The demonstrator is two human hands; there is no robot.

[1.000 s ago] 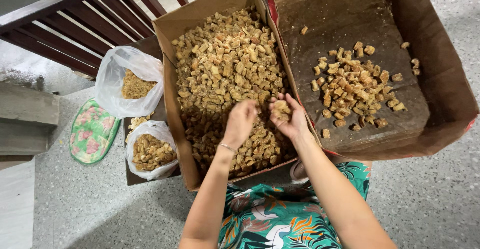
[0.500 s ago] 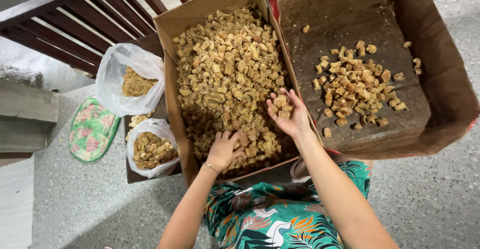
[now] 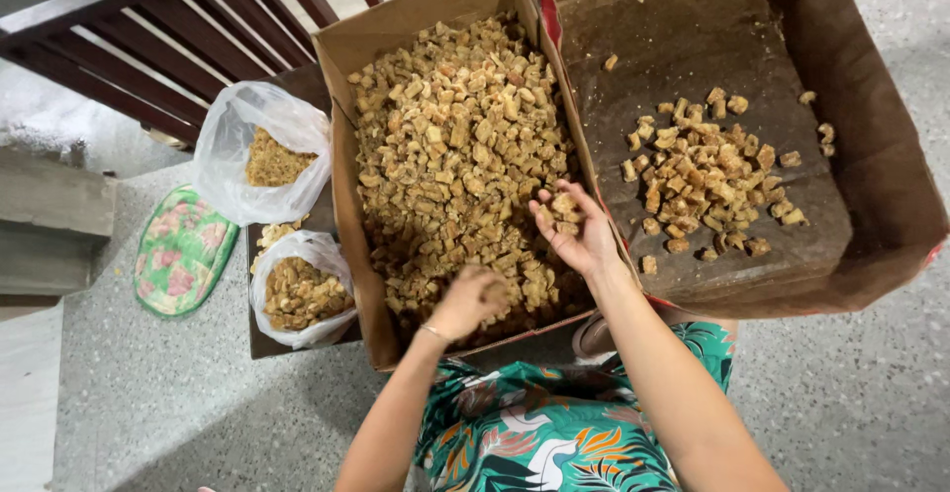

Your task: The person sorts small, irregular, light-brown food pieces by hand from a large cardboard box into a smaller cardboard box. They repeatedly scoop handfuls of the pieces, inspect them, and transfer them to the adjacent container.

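Item: sorting of brown chunks between two cardboard boxes, viewed from above.

Progress, as judged from the lie of things: only a small share has been moved. The left cardboard box [image 3: 450, 2] is filled nearly wall to wall with brown chunks [image 3: 455, 136]; a modest heap of sorted chunks [image 3: 703, 170] is spread on the floor of the right cardboard box [image 3: 871, 170], with a few strays apart from it. Most of the stock is therefore judged to be left.

Hands: the left hand [image 3: 470, 299] is lowered into the near end of the full box, fingers curled down among the chunks; whether a piece is gripped cannot be told. The right hand [image 3: 574, 230] is held palm up over the near right edge of the same box, just beside the wall shared with the other box, fingers half open and cupped around a few held chunks [image 3: 564, 205].

Materials and shapes: the chunks are small, irregular, roughly cubic, tan to dark brown, with a dry, crumbly surface. The boxes are of plain corrugated card, the right one stained dark and its flaps splayed. To the left, two thin translucent plastic bags are set: the far bag [image 3: 233, 146] holds finer crumbs, the near bag [image 3: 297, 329] coarser pieces. A flowered green slipper [image 3: 183, 259] lies on the speckled stone floor [image 3: 851, 403]; dark wooden railings [image 3: 148, 56] run at far left.
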